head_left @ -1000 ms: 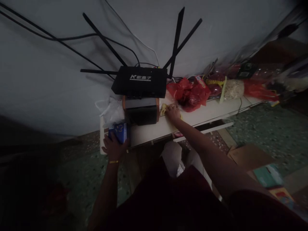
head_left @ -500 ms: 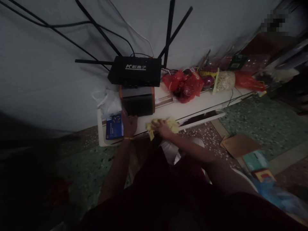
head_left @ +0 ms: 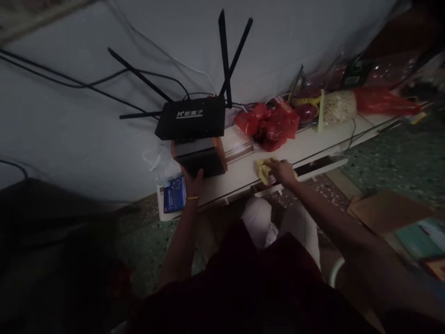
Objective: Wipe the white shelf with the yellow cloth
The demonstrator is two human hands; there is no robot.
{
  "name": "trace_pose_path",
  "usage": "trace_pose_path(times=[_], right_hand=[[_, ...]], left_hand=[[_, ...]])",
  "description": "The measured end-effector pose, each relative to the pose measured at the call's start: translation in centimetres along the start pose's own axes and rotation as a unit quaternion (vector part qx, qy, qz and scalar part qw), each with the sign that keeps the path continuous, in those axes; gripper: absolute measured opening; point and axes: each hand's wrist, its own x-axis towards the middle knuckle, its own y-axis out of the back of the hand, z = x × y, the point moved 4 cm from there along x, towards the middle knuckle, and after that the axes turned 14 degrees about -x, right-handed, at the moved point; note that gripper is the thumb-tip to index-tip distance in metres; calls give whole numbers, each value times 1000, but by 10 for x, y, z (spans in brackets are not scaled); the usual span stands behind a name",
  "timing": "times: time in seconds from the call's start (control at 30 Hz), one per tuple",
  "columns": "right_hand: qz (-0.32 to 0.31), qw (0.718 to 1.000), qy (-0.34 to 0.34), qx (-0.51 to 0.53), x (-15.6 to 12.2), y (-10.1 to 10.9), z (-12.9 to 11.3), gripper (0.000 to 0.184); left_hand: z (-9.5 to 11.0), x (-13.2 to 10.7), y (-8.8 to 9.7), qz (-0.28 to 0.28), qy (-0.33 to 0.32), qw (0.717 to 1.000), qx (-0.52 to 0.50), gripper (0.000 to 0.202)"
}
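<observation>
My right hand (head_left: 283, 170) presses a crumpled yellow cloth (head_left: 263, 168) onto the low white shelf (head_left: 243, 172), near its front edge. My left hand (head_left: 193, 178) rests against the front lower corner of a dark speaker box with wooden sides (head_left: 200, 157); its fingers are curled on the box. A black router (head_left: 190, 117) with several antennas lies on top of that box. A blue carton (head_left: 174, 194) lies flat just left of my left hand.
Red plastic bags (head_left: 273, 125), a bag of pale grains (head_left: 338, 108) and other packets crowd the shelf's back right. A white plastic bag (head_left: 158, 157) sits behind the blue carton. Cables hang on the wall. Cardboard and boxes (head_left: 406, 222) lie on the terrazzo floor at right.
My right hand slid the yellow cloth from beside the speaker to the front edge, then rightward along the shelf. My left hand left the blue carton and moved to the speaker box.
</observation>
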Motion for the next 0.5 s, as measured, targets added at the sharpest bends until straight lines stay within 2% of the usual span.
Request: trace_pose_path(times=[0.03, 0.1, 0.17, 0.27, 0.37, 0.5], right_hand=[[12, 999, -5, 48, 7, 1, -13, 57], [15, 987, -1, 160, 18, -5, -56, 64], [-16, 965, -8, 261, 24, -19, -107, 68], [-72, 948, -41, 308, 25, -39, -164, 66], [-77, 941, -56, 324, 23, -51, -184, 60], [-53, 922, -19, 383, 23, -60, -178, 60]], left_hand=[[0, 0, 0, 13, -11, 1000, 0, 99], [-1, -1, 3, 40, -4, 999, 17, 85], [-4, -2, 5, 51, 46, 996, 57, 68], [-9, -1, 9, 75, 139, 978, 138, 47], [-9, 2, 8, 118, 163, 962, 187, 37], [-11, 7, 6, 143, 174, 955, 192, 38]])
